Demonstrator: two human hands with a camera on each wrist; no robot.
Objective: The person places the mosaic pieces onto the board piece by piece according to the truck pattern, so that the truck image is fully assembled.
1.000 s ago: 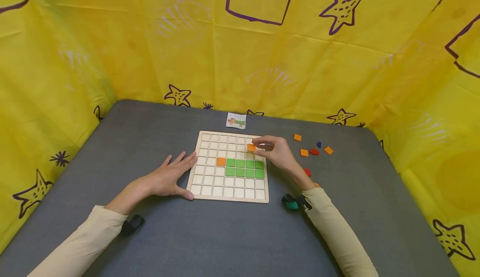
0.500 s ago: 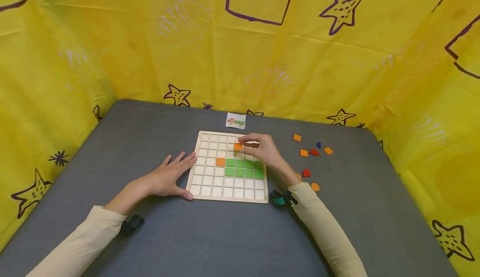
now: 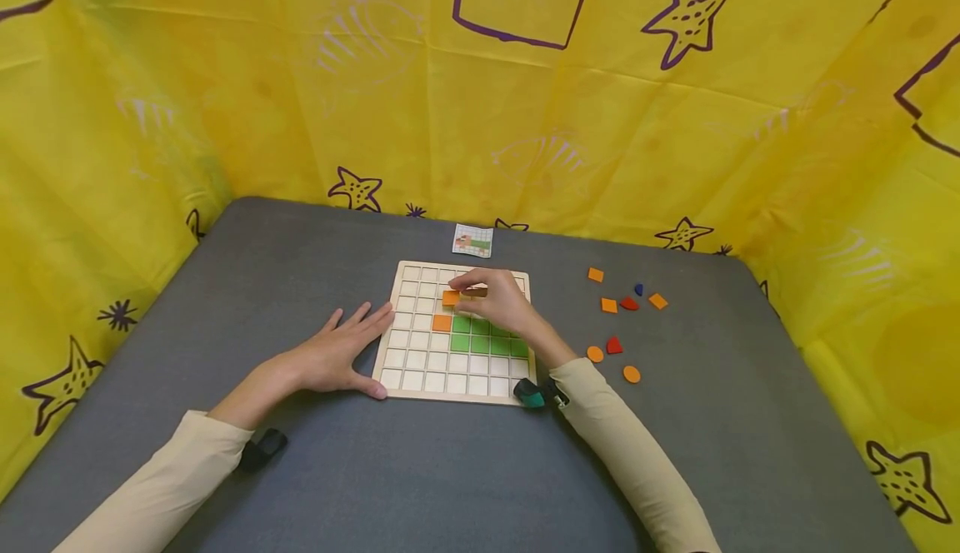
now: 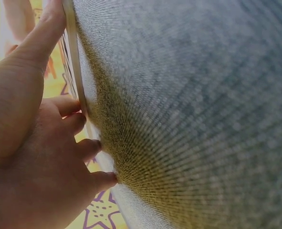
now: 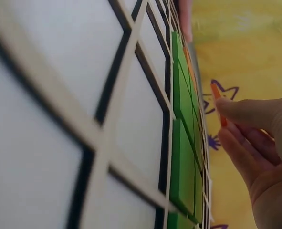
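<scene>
Between thumb and fingertips, my right hand pinches an orange square tile over the pale wooden grid board. The right wrist view shows that tile edge-on, raised off the grid. Directly below it in the head view, another orange tile fills a cell, left of two rows of green square tiles. My left hand lies spread along the board's left side, thumb at the near corner. In the left wrist view its fingertips touch the board's edge.
Loose pieces lie right of the board: several orange squares, two orange round pieces, two red pieces and a small blue one. A picture card lies behind the board. Yellow patterned cloth encloses the grey table.
My right hand has moved left across the board with the orange tile, from near its right side to above the seated orange tile. The left hand has stayed in place.
</scene>
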